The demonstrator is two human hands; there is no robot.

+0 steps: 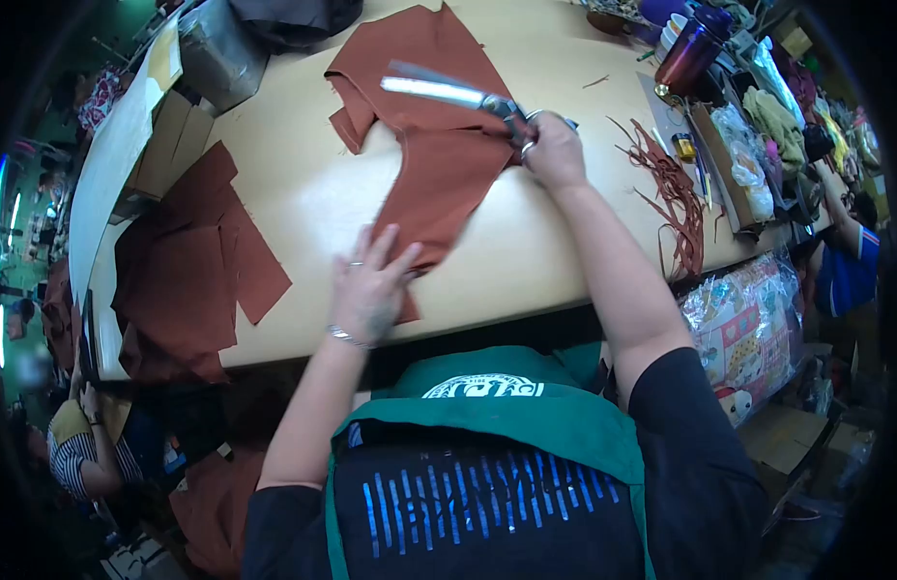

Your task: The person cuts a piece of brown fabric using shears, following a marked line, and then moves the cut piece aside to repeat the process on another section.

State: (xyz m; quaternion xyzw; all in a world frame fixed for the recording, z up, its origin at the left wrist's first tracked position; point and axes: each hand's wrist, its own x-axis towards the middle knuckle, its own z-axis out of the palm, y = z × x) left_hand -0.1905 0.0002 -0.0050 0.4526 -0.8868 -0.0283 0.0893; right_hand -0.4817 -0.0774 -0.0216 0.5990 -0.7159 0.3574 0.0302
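Observation:
A large piece of rust-brown fabric [439,179] lies across the middle of the table, its far part wide and its near part narrowing toward me. My left hand [371,280] rests on the near end of this fabric with its fingers spread. My right hand [557,152] grips the handles of a pair of scissors [448,94] above the fabric's right side. The scissor blades point left, slightly apart and blurred. More rust-brown fabric pieces [183,280] lie stacked at the table's left edge.
Thin fabric strips [671,198] lie in a heap on the right. Behind them stand a dark tumbler [693,50] and a box of odds and ends [738,164]. Cardboard boxes [168,145] line the left back. Other people are at both sides, including a striped sleeve [76,459].

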